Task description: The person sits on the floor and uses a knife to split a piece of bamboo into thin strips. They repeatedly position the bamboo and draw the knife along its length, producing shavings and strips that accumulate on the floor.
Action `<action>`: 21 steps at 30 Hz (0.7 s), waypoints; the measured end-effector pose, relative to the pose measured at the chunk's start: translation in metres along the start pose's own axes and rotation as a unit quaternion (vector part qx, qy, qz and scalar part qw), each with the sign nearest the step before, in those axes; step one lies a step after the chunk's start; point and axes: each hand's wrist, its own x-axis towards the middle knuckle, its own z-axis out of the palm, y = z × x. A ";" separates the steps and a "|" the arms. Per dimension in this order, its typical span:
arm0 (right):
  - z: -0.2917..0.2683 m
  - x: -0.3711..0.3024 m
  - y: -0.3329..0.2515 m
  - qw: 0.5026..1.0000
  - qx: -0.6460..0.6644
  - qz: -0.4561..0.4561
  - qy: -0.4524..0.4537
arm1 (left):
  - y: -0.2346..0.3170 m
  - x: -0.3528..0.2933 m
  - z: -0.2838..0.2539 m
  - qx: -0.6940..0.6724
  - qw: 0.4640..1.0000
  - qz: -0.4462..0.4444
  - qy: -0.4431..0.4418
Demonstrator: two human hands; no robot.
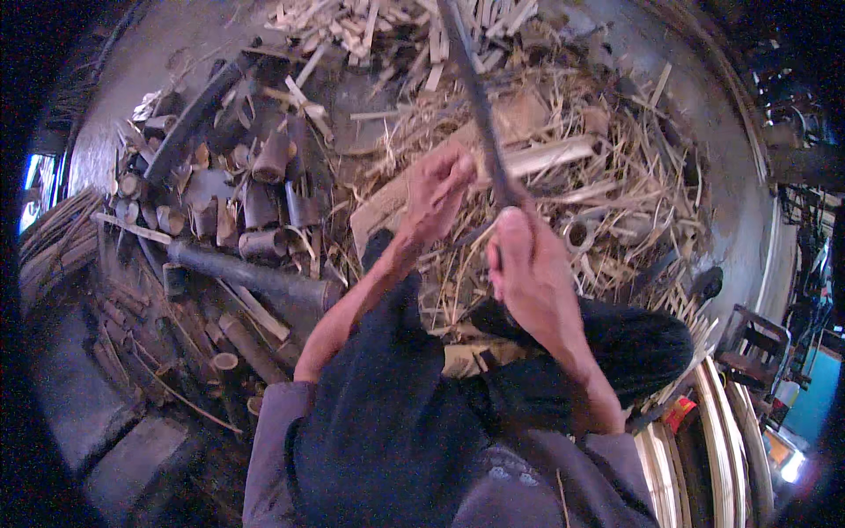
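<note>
My right hand (539, 273) is closed round the lower end of a long dark machete (482, 114), whose blade points away from me toward the top of the view. Just left of the blade, my left hand (437, 194) is closed with its fingers curled. Something pale shows at its fingertips, too small to make out. Beneath the hands lies a flat wooden board (374, 216) amid loose shavings. A split length of bamboo (550, 156) rests beyond my right hand, to the right of the blade.
Short bamboo sections (260, 207) are heaped on the left, with a long dark bamboo pole (251, 275) nearer me. Shavings (634, 189) cover the floor on the right. Split sticks (339, 26) lie at the far side. Long pale strips (717, 431) and a small chair (753, 343) stand right.
</note>
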 end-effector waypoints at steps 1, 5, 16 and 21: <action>-0.002 0.009 0.007 1.000 0.001 -0.003 0.007 | -0.005 0.007 0.001 0.030 0.999 0.041 0.000; -0.004 0.001 -0.020 1.000 0.006 -0.002 0.002 | 0.008 0.002 0.011 -0.010 0.999 0.041 0.011; -0.001 0.011 0.012 0.999 0.029 0.023 -0.009 | 0.025 -0.006 0.020 -0.057 0.997 0.028 -0.036; 0.000 0.012 0.002 1.000 0.008 0.023 -0.011 | 0.013 -0.003 0.015 -0.104 0.994 -0.002 -0.028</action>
